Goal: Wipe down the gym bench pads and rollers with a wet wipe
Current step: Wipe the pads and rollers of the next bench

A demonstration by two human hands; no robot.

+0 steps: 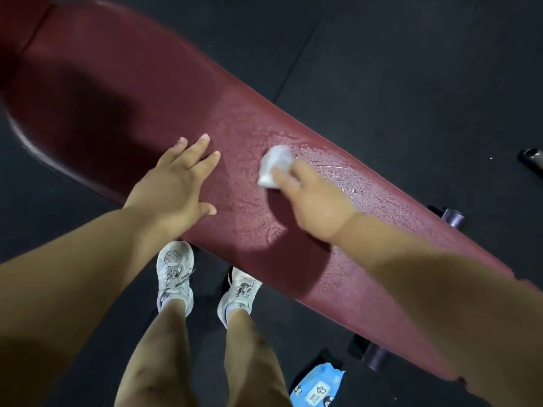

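From the head view we judge the job part done: the maroon bench pad (132, 83) glistens with wet streaks to the right, its left stretch looks dry, and no rollers show. Our right hand (311, 201) pinches the crumpled white wet wipe (274, 165) against the pad's middle. Our left hand (179, 177) lies flat beside it, fingers spread.

Dim, hard shadows, wet glare, perhaps motion-blurred
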